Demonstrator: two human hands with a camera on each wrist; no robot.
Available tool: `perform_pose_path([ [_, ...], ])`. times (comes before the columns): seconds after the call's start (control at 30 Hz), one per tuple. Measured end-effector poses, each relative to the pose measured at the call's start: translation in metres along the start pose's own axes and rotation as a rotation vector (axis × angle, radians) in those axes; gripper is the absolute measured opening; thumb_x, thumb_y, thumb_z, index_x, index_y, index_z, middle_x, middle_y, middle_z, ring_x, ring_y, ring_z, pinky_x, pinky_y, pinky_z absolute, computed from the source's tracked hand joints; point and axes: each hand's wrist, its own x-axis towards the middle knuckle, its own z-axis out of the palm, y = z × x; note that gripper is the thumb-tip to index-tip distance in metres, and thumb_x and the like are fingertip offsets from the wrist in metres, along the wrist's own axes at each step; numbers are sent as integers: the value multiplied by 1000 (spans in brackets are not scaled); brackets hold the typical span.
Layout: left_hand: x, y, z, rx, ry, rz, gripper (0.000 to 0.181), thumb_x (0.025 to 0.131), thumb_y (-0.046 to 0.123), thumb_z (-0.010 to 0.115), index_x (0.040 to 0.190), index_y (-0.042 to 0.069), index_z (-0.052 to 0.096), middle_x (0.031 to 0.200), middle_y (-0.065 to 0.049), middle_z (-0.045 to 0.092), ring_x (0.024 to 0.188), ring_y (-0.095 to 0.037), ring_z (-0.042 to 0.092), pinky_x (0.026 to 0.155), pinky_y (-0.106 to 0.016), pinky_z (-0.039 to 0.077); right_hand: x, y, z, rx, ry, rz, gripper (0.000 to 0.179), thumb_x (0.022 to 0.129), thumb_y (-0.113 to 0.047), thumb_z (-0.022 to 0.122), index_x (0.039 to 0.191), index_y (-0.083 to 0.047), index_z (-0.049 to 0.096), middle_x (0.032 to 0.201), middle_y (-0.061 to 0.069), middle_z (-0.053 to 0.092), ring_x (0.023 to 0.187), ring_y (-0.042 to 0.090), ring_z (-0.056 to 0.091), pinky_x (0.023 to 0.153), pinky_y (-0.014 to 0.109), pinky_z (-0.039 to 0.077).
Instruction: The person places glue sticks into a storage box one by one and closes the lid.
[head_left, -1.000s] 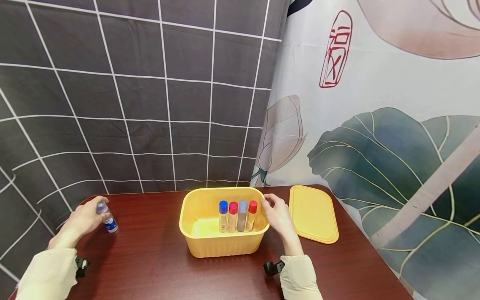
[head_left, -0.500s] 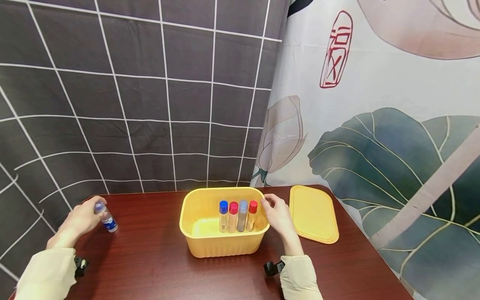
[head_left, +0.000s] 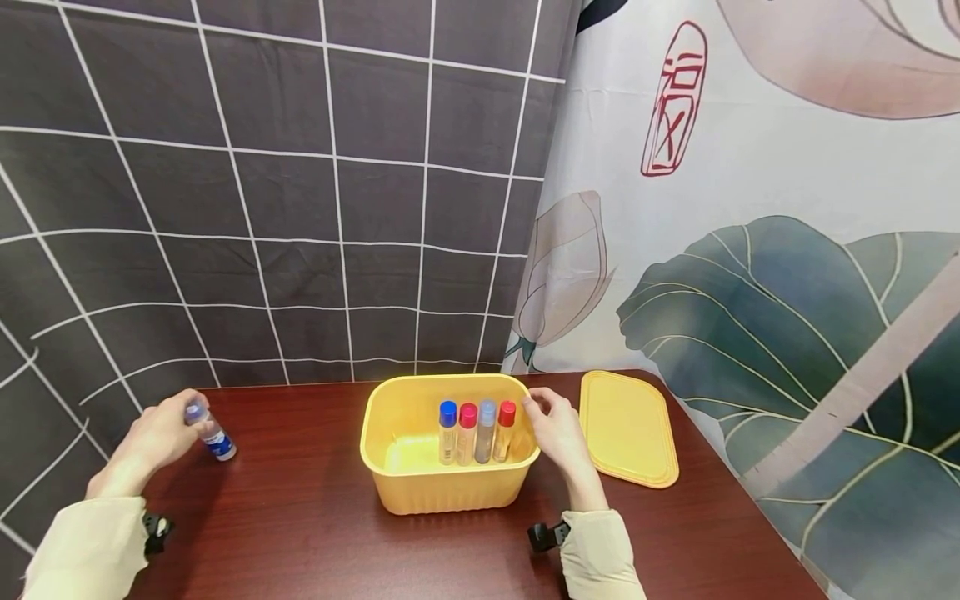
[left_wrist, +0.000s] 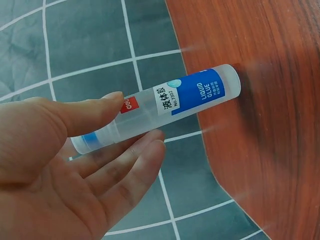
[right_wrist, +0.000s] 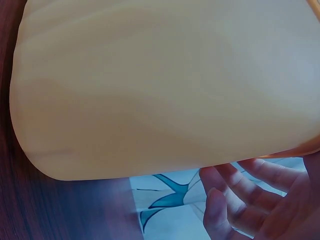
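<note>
My left hand [head_left: 161, 433] pinches a clear liquid glue bottle [left_wrist: 180, 95] near its capped end, between thumb and fingers. The bottle is tilted, with its blue label facing the left wrist camera. Whether its lower end touches the table cannot be told from the head view. My right hand [head_left: 557, 425] is at the right rim of a yellow plastic bin [head_left: 442, 492], fingertips touching near its far right corner. Its thumb stands apart from the bin in the right wrist view. Inside the bin, several small tubes [head_left: 466, 437] with blue, red and pale caps stand in a row.
A yellow lid [head_left: 628, 429] lies flat on the reddish-brown table [head_left: 315, 508], right of the bin. A dark gridded cloth [head_left: 285, 208] hangs behind the table, and a white cloth with painted leaves [head_left: 750, 333] hangs at the right.
My left hand has shifted slightly left at the bottle's top, while the bottle's lower end has hardly moved. My right hand, the bin and the tubes stay as they were.
</note>
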Motion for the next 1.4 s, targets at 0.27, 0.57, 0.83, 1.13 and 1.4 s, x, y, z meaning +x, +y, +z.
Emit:
perform_pose_path([
  [0.27,2,17,1,-3,16,16,30,86,15,72,99,-4,53,86,-26,62,78,-44,59,68,-59,46,-1,-1,-1,7,-16,16,24,98,-20,60,113,-5,68,88,9,61,79,24,57,66,31,49],
  [0.57,7,48,4,-9,53,70,29,84,18,74,97,-1,56,80,-17,65,71,-36,60,63,-53,46,-2,-1,-2,12,-12,11,24,98,-20,60,113,-4,68,90,10,63,79,24,59,66,32,51],
  [0.83,13,79,4,-38,69,147,28,84,22,76,96,2,59,77,-8,65,68,-27,59,60,-42,44,-1,0,-2,3,-14,6,24,98,-19,60,113,-3,68,89,9,61,80,23,57,66,31,49],
  [1.13,15,118,-7,-53,127,221,22,84,22,76,93,8,62,74,-3,65,67,-23,57,60,-38,43,-1,0,-1,-5,-13,16,24,97,-21,60,114,-5,68,92,10,63,81,24,58,68,33,50],
  [1.4,12,157,-19,-76,124,269,25,85,25,76,98,8,62,74,0,65,64,-19,54,57,-35,42,0,-1,0,-4,-11,15,24,98,-21,60,114,-5,68,93,10,64,82,25,58,69,33,50],
])
